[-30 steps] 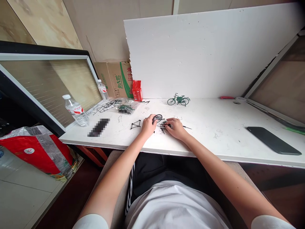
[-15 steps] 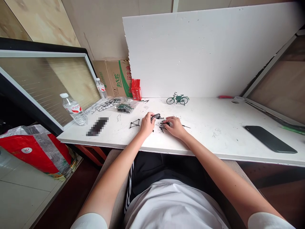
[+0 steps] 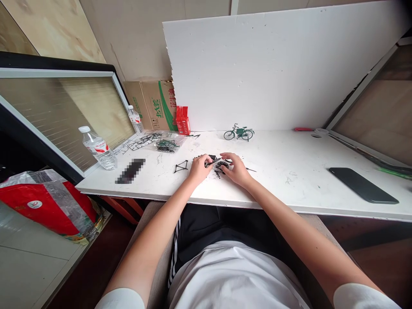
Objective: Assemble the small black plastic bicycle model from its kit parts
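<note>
My left hand (image 3: 199, 168) is closed, its thumb and fingers pinching a thin dark model part (image 3: 213, 162) that points to the right. More dark pieces show just behind those fingertips, partly hidden. To the right, my right hand (image 3: 235, 169) rests over a small pile of black plastic parts (image 3: 220, 167). Its thumb and index finger are spread apart, and its lower fingers touch or nearly touch the pile. A black triangular bicycle frame piece (image 3: 181, 166) lies left of my left hand. Behind both hands stands a finished green model bicycle (image 3: 238, 132).
A clear bag of green parts (image 3: 167, 145) and black sprue frames (image 3: 144, 141) lie at the back left. Two water bottles (image 3: 99, 148), a red box (image 3: 183, 121) and a carton (image 3: 151, 105) stand there. A dark phone (image 3: 363, 185) lies right, a red-handled tool (image 3: 303, 129) behind.
My left hand held a dark round wheel-like part upright; now a thin dark part is at its fingertips. My right hand's fingers have lifted and spread. The view shifted slightly.
</note>
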A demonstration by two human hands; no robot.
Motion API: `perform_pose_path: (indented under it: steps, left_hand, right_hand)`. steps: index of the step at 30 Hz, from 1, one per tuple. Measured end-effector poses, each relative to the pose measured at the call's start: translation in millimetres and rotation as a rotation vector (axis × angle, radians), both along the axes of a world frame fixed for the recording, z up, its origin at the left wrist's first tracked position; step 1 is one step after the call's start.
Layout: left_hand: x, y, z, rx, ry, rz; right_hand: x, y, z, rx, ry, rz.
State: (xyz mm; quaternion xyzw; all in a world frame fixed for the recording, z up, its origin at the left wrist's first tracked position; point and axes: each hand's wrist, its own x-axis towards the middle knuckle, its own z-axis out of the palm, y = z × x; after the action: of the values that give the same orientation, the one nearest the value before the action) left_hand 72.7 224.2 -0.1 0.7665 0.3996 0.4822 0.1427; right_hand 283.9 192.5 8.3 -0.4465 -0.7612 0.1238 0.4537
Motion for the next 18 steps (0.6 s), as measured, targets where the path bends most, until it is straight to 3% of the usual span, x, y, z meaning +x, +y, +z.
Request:
perform_pose_path:
  steps: [11,18]
  left_hand:
    - [-2.0,-3.3,4.4,0.076,-0.015,0.001]
    - [-3.1,-2.8,0.3,-0.022,-0.041,-0.054]
  right_hand:
    - [1.6,2.6,-1.6,0.028,0.017,0.027]
    - [1.8,-0.1,-1.4,0.005,-0.025,0.049]
